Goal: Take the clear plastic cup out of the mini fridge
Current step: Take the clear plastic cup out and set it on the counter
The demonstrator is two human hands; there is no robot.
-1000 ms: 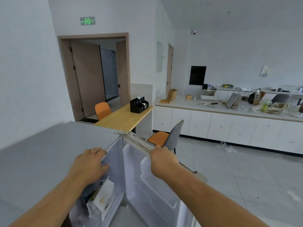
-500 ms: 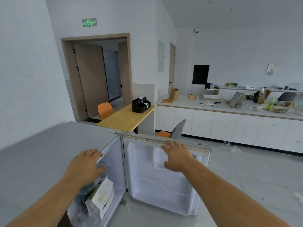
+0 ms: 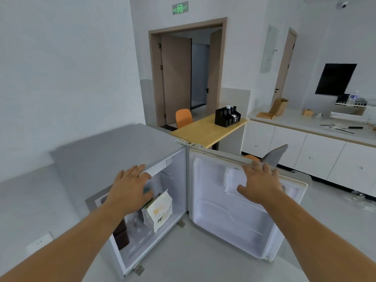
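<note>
The grey mini fridge [image 3: 114,151] stands open below me, its door [image 3: 234,218] swung wide to the right. My left hand [image 3: 130,190] rests flat on the front top edge of the fridge, fingers apart, holding nothing. My right hand [image 3: 258,184] lies spread on the door's top edge. Inside the fridge a white paper bag [image 3: 158,210] stands on the shelf, with a dark brown container [image 3: 122,237] to its left. Something clear and glassy [image 3: 137,224] sits between them, partly behind my left arm; I cannot tell if it is the cup.
A wooden table [image 3: 205,129] with a black organiser [image 3: 226,117] stands just behind the fridge, with an orange chair [image 3: 183,117] by it. A grey chair back [image 3: 274,155] rises behind the door. White cabinets [image 3: 317,155] run along the right. A wall socket [image 3: 38,243] sits at the lower left.
The door has swung further open, from half open to wide open. My right hand stayed on its top edge and my view has dropped and turned left towards the fridge interior.
</note>
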